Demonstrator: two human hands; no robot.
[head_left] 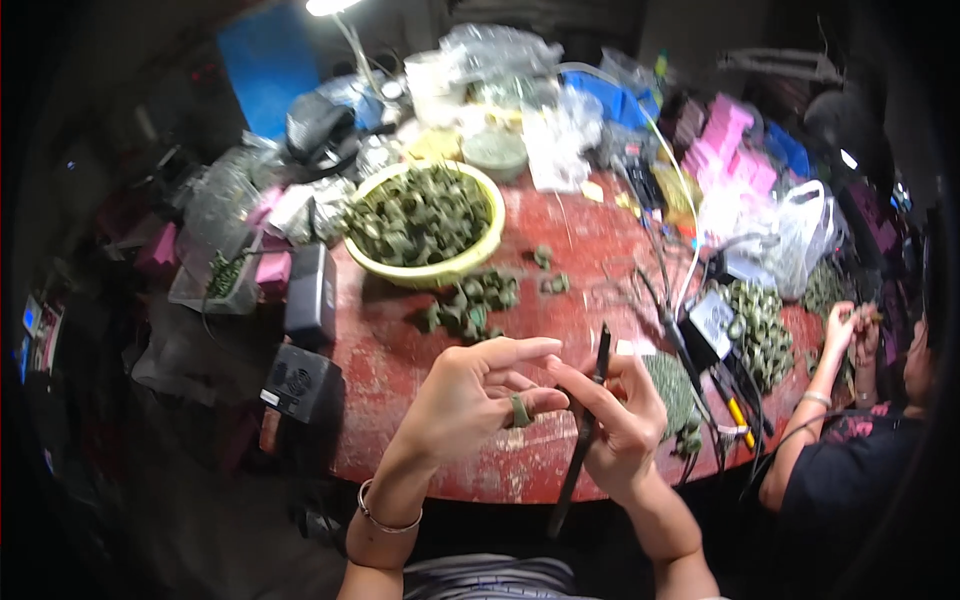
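Note:
Over the front of the red table, my two hands meet at the fingertips. A small green curved piece (519, 411) sits against the thumb of my left hand (465, 400), whose fingers are bent around toward it; I cannot tell whether it encircles the thumb. My right hand (618, 415) grips a long, thin dark tool (580, 450), its narrow tip pointing up and away. Beyond my hands, a loose heap of similar green pieces (475, 303) lies before a yellow bowl (425, 272) piled with more of them.
Two dark boxes (310, 295) stand at the table's left edge. Cables (672, 320), a yellow-handled tool (740, 422) and another green heap (757, 335) lie to the right. Plastic bags (565, 130) and tubs crowd the back. A co-worker (850, 450) sits at the right.

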